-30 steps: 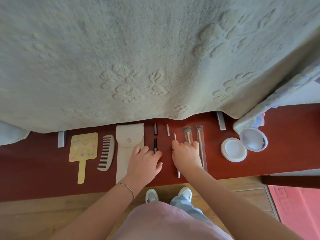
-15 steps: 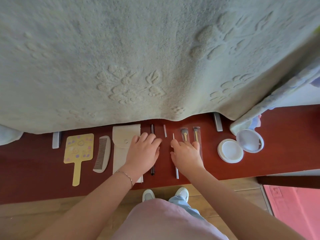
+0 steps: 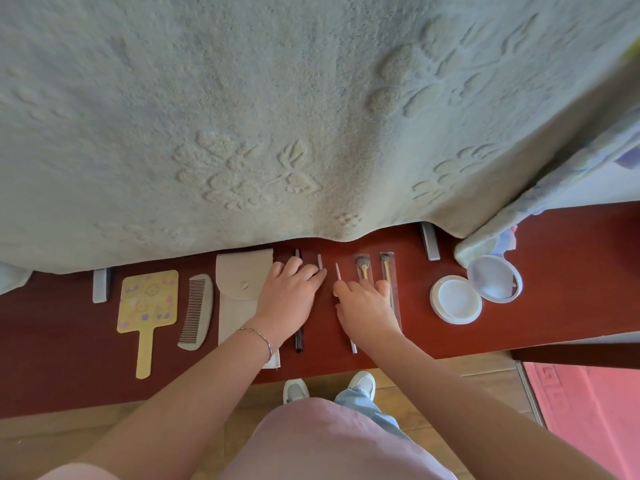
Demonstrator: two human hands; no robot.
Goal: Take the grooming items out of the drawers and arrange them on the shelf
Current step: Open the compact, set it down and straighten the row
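Grooming items lie in a row on the red-brown shelf (image 3: 52, 341): a yellow hand mirror (image 3: 147, 303), a grey comb (image 3: 197, 311), a beige pouch (image 3: 239, 292), a dark slim tool (image 3: 299, 339), a thin white stick (image 3: 337, 271), and two packaged brushes (image 3: 363, 266) (image 3: 386, 263). My left hand (image 3: 289, 296) lies flat over the dark tool, fingers spread, its fingertips by a short grey piece (image 3: 320, 261). My right hand (image 3: 367, 306) rests palm down over the white stick and the brush packets, fingers apart.
An open white compact (image 3: 457, 299) with its round lid (image 3: 493, 278) sits right of the brushes. A pale embossed blanket (image 3: 277, 116) hangs over the shelf's far edge. Two metal brackets (image 3: 100, 284) (image 3: 430, 244) show under it. A pink mat (image 3: 588, 410) lies on the wood floor.
My left hand has slid forward over the dark tool toward the blanket edge. My right hand has shifted slightly right, its fingers now reaching the brush packets.
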